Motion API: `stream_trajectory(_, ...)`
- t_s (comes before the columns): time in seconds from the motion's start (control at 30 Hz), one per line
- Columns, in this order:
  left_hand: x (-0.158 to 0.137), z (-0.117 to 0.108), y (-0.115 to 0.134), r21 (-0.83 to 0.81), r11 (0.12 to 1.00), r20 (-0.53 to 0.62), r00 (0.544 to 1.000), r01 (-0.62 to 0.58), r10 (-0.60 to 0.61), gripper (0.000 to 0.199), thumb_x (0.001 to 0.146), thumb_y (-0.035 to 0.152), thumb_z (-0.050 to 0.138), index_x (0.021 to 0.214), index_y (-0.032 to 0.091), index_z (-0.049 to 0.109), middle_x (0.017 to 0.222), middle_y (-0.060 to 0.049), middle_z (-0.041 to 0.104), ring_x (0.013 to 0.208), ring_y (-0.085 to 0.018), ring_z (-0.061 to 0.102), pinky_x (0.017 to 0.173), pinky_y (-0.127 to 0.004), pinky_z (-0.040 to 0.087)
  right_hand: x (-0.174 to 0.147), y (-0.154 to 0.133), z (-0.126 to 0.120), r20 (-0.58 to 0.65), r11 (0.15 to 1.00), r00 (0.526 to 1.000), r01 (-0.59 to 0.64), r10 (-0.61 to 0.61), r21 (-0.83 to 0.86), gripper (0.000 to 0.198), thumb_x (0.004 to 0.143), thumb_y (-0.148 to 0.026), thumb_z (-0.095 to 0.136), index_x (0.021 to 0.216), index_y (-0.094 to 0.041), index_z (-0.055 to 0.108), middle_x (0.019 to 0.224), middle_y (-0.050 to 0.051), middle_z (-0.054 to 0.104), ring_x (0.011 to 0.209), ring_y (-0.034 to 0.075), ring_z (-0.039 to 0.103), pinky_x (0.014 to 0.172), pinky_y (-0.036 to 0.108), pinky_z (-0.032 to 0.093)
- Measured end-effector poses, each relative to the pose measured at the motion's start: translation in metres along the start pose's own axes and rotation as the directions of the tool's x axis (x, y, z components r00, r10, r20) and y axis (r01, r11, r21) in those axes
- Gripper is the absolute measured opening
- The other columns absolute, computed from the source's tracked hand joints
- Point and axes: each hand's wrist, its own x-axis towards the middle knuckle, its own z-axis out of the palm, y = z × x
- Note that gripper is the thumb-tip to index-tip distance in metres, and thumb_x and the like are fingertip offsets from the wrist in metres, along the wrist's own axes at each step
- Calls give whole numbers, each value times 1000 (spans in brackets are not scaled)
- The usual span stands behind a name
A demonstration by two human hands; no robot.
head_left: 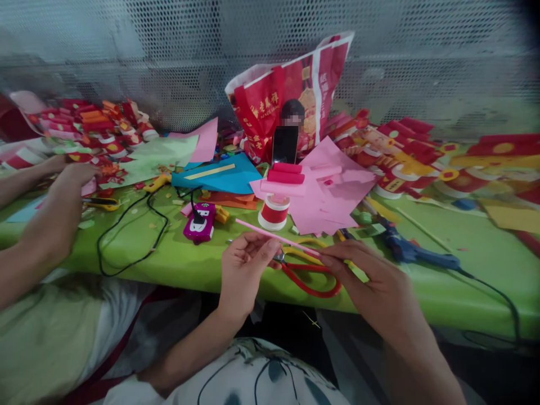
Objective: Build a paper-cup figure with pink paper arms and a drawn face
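Note:
A thin pink paper stick (291, 242) slants between my two hands, above the front edge of the table. My left hand (244, 270) pinches it near its middle, thumb on top. At its right end, my right hand (371, 275) grips it between thumb and fingers. Behind and below the stick lie scissors (310, 289) with red and yellow handles, partly hidden by my hands. Just beyond stands a small white cup with a red band (273, 214), topped with pink and red paper rolls (287, 174). Pink paper sheets (333, 202) spread to its right.
On the green table (189, 259) are a purple power socket (200, 222), blue sheets (228, 175) and a blue glue gun (417, 250) with a trailing cord. A phone (285, 144) leans on a red bag (261, 107). Another person's hand (67, 191) works at left.

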Motion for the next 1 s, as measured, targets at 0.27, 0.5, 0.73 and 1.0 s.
stream_trajectory(0.27,-1,0,-1,8,1000,-10,1000,17,-17,18,81,33,84,86,18,76,80,-2,76,73,-12,70,61,-20,60,0,-3,4,-45,996,997,59,-62,-61,9,96,-22,65,100,-26,71,93,3,72,87,19,68,76,33,54)
stream_trajectory(0.5,-2,1,-3,9,999,-40,998,42,-41,21,80,34,85,87,17,76,82,-4,78,78,-15,74,65,-22,62,-1,-4,7,-91,990,992,72,-83,-120,11,95,-22,65,101,-27,73,93,3,73,88,20,69,77,36,56)
stream_trajectory(0.73,-1,2,-2,-21,999,-58,997,47,-48,19,79,33,85,87,18,76,82,-4,79,79,-15,75,70,-24,64,-2,-4,7,-124,992,990,52,-66,-116,9,93,-24,69,101,-27,72,95,3,74,87,20,69,78,36,56)
stream_trajectory(1.0,2,3,-2,-54,996,-64,996,66,-69,17,78,31,86,84,17,77,80,-3,78,77,-14,75,69,-22,63,-5,4,0,-102,999,995,16,-21,-47,14,92,-22,71,104,-28,73,98,1,73,88,18,70,76,32,55)
